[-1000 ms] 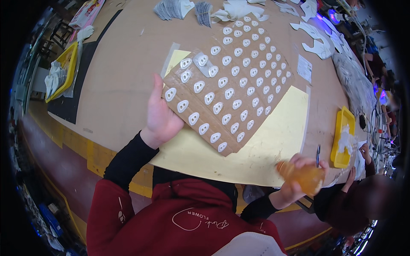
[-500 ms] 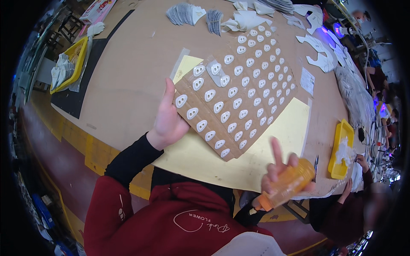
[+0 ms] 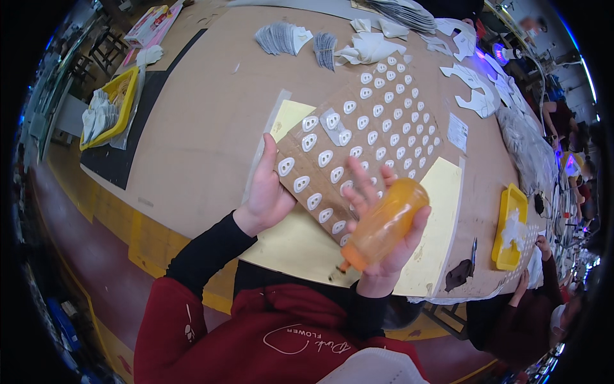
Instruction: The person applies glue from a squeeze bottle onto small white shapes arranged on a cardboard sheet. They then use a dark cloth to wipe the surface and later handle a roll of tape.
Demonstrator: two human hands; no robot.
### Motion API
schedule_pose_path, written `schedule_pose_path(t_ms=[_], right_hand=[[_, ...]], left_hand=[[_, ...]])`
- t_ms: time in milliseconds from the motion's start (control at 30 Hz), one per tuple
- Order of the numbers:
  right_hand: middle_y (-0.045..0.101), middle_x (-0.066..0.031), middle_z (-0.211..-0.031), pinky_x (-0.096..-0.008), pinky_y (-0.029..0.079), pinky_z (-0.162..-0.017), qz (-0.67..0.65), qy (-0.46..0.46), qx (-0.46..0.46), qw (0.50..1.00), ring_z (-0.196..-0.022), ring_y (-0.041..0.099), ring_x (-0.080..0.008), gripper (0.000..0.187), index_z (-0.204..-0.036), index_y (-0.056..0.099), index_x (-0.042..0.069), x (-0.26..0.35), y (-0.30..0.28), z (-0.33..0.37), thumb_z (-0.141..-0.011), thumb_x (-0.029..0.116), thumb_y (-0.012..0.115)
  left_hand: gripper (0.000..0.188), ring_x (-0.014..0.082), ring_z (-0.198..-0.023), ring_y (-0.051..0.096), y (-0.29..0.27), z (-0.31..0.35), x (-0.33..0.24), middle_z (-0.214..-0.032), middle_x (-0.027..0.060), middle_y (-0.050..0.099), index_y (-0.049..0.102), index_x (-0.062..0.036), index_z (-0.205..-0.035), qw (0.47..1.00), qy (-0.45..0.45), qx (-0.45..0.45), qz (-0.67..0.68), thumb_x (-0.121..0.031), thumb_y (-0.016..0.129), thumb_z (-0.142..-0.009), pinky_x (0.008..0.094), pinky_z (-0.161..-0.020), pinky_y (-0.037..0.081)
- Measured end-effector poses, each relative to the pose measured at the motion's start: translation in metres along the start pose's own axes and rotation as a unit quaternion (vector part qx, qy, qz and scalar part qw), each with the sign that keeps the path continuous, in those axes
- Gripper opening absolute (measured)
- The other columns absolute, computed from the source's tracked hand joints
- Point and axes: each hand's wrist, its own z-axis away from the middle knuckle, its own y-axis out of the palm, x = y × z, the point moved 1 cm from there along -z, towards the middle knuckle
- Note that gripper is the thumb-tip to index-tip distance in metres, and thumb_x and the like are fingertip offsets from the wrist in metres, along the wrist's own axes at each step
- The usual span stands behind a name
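My left hand [image 3: 264, 194] grips the left edge of a brown cardboard sheet [image 3: 358, 137], its thumb along the edge and its other fingers underneath. Rows of small white rounded-triangle pieces [image 3: 309, 142], each with two dark-rimmed holes, cover the sheet. A clear patch lies under two of them near the left corner. In my right hand [image 3: 409, 240] is an orange squeeze bottle [image 3: 387, 224], tilted with its dark-tipped nozzle down toward me. Some fingers of that hand stick out over the sheet, and hand and bottle hide its near right part.
Pale yellow sheeting [image 3: 441, 185] lies beneath the cardboard. Stacked grey pieces [image 3: 284, 40] and white cutouts [image 3: 476, 89] are at the back. A yellow basket [image 3: 131, 96] stands left, a yellow tray [image 3: 510, 257] right. By the tray, a dark cloth [image 3: 458, 275] lies near a co-worker's hands [image 3: 542, 243].
My right hand has brought the orange bottle left and up, from beside the cardboard to over its near edge. My left hand still holds the sheet. The whole view has shifted slightly.
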Motion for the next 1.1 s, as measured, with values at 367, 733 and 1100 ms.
schedule_pose_path(t_ms=[367,733,1100], right_hand=[[0.065,-0.0182,-0.093,-0.0281,0.046,-0.083,0.505,-0.35,-0.161,0.772,-0.088,0.062,-0.0214,0.069,-0.127,0.039,0.0,0.065,-0.019,0.057,-0.085,0.05,0.061],[0.068,-0.0125,-0.087,-0.0291,0.046,-0.085,0.657,-0.278,-0.308,0.629,-0.087,0.064,-0.0178,0.046,-0.115,0.05,-0.003,0.12,-0.019,0.069,-0.077,0.009,0.073],[0.066,-0.0142,-0.093,-0.03,0.049,-0.086,0.644,-0.297,-0.305,0.636,-0.091,0.065,-0.0207,0.053,-0.12,0.047,-0.002,0.143,-0.024,0.07,-0.077,0.012,0.075]], left_hand=[[0.061,0.0255,-0.13,0.039,-0.002,-0.003,0.0,-0.14,0.0123,0.041,0.033,-0.0035,-0.139,0.998,0.022,-0.061,-0.011,-0.05,0.029,-0.099,0.0414,-0.109,0.031],[0.056,0.0235,-0.128,0.04,0.001,-0.003,-0.013,-0.14,0.0097,0.042,0.035,-0.0038,-0.138,0.982,0.115,-0.148,-0.025,-0.045,0.031,-0.101,0.0406,-0.109,0.03],[0.059,0.0229,-0.13,0.039,-0.006,-0.001,-0.01,-0.141,0.0095,0.04,0.031,-0.0046,-0.141,0.991,0.102,-0.087,-0.026,-0.047,0.031,-0.1,0.0401,-0.109,0.03]])
